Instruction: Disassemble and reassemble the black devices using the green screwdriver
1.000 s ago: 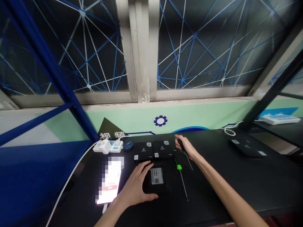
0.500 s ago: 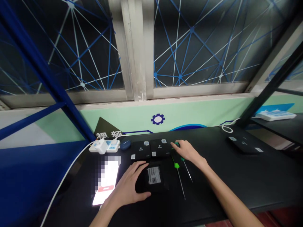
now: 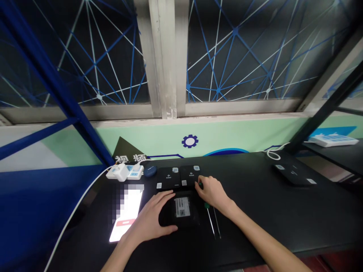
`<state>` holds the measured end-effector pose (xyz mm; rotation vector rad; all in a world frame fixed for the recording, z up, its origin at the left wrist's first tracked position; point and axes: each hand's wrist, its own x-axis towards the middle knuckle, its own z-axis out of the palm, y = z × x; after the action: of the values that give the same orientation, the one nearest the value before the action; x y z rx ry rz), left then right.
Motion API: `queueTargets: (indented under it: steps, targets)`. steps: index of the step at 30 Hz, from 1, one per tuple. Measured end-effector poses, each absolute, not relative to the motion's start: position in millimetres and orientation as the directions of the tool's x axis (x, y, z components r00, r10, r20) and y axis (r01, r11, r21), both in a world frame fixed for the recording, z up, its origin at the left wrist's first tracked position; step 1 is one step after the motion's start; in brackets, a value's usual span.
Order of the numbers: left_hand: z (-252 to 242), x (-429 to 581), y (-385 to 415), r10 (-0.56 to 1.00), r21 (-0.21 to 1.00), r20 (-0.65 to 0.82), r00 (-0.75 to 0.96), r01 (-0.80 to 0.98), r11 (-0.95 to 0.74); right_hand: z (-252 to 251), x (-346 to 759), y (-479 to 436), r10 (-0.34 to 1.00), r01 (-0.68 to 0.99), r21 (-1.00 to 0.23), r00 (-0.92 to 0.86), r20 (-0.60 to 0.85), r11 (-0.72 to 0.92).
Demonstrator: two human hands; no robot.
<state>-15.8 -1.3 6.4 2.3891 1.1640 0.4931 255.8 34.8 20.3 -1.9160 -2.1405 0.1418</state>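
My left hand (image 3: 150, 215) lies at the left side of a black box-like device (image 3: 195, 215) with a white printed label (image 3: 182, 207). Its fingers and thumb are spread around the device's left end; whether they touch it I cannot tell. To the right of the device, my right hand (image 3: 213, 193) is closed on a screwdriver with a dark green handle (image 3: 207, 206), its metal shaft pointing toward me. A second screwdriver shaft (image 3: 217, 224) shows alongside on the table, its handle hidden beneath the hand.
Two flat black devices (image 3: 168, 178) lie side by side behind, near a dark blue round object (image 3: 150, 171) and a white power strip (image 3: 134, 172). A lit phone (image 3: 127, 211) lies at left. Another black device (image 3: 293, 174) is far right. A blue post (image 3: 90, 139) rises at left.
My right hand has moved left and toward me, carrying the dark green screwdriver across to the left of the other one. My left hand keeps nearly the same place beside the device.
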Motion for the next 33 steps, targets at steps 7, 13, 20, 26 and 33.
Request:
queueTargets:
  steps: [7, 13, 20, 26, 33]
  targets:
    - [6.1, -14.4, -2.1, 0.806, 0.524, 0.106, 0.582, 0.656, -0.543, 19.9, 251.1, 33.4, 0.992, 0.981, -0.166, -0.083, 0.098, 0.098]
    - [6.4, -15.0, -2.7, 0.804, 0.534, 0.116, 0.583, 0.646, -0.545, 22.1, 256.2, 33.8, 0.99, 0.973, -0.201, -0.09, 0.106, 0.11]
    - [5.7, -16.5, -0.7, 0.808, 0.543, 0.118, 0.577, 0.644, -0.539, 28.0, 267.0, 38.6, 0.991, 0.953, -0.278, -0.105, 0.086, 0.125]
    - [9.3, -15.7, -2.9, 0.811, 0.544, 0.111, 0.574, 0.648, -0.533, 36.8, 270.7, 40.9, 0.955, 0.867, -0.403, -0.252, 0.155, 0.294]
    - [10.3, -10.9, -0.5, 0.864, 0.588, 0.267, 0.427, 0.638, -0.497, 45.6, 259.6, 33.6, 0.821, 0.68, -0.462, -0.502, 0.273, 0.57]
